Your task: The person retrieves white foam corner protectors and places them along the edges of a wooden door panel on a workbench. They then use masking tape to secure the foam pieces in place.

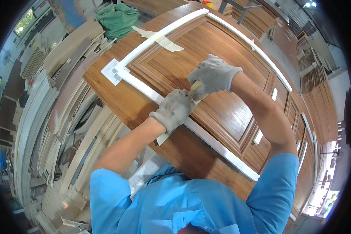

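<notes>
A brown wooden door (160, 66) with raised panels and moulding lies flat in front of me. White foam strips (218, 147) run along the edges of its large panel. My left hand (174, 107), in a grey glove, is closed at the near strip, its fingers gripping a length of cream masking tape (162, 139) whose end hangs below it. Close beside it, my gloved right hand (213, 76) is closed on the tape's other end, a bunched piece of which shows between the hands. Another tape piece (167, 43) crosses the far-left foam strip.
A printed white label (112, 72) lies at the door's left corner. Boards and curved wooden strips (72, 128) are piled on the left, with a green cloth bundle (117, 19) behind. Stacked brown panels (319, 101) stand at the right. Short white foam blocks (258, 137) rest on the door.
</notes>
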The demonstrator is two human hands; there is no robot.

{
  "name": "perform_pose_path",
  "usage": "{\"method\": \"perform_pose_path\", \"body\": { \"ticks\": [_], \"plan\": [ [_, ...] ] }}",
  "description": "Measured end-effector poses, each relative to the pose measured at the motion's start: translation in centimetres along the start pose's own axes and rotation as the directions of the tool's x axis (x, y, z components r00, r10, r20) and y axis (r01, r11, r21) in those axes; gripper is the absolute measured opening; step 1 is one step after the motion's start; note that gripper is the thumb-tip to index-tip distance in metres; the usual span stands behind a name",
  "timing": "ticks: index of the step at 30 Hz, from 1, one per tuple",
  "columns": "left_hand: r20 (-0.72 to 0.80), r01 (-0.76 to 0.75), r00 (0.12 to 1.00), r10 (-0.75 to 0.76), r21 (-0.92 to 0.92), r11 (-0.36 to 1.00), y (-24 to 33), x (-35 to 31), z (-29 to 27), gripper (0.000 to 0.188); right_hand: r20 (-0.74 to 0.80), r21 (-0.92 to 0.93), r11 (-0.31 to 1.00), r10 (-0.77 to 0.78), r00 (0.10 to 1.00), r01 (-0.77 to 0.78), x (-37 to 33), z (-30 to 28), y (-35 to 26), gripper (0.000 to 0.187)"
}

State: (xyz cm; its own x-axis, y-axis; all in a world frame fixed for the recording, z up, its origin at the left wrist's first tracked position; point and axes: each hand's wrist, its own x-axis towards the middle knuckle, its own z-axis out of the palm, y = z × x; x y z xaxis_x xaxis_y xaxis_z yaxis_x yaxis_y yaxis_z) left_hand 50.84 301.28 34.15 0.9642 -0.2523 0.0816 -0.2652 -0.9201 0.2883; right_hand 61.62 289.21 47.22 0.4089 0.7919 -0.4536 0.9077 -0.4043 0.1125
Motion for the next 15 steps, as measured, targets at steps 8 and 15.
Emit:
{"method": "perform_pose_path", "body": {
  "ticks": [8,15],
  "plan": [
    [0.06,-0.151,0.988,0.144,0.134,0.979,0.1,-0.8,0.1,0.022,0.012,-0.246,0.949,0.205,0.979,-0.196,1.0,1.0,1.2,0.029],
    [0.274,-0.254,0.944,0.181,0.26,0.932,1.7,0.6,-3.4,0.028,0.021,-0.26,0.959,0.125,0.992,-0.116,0.6,1.5,1.0,0.02]
  ]
}}
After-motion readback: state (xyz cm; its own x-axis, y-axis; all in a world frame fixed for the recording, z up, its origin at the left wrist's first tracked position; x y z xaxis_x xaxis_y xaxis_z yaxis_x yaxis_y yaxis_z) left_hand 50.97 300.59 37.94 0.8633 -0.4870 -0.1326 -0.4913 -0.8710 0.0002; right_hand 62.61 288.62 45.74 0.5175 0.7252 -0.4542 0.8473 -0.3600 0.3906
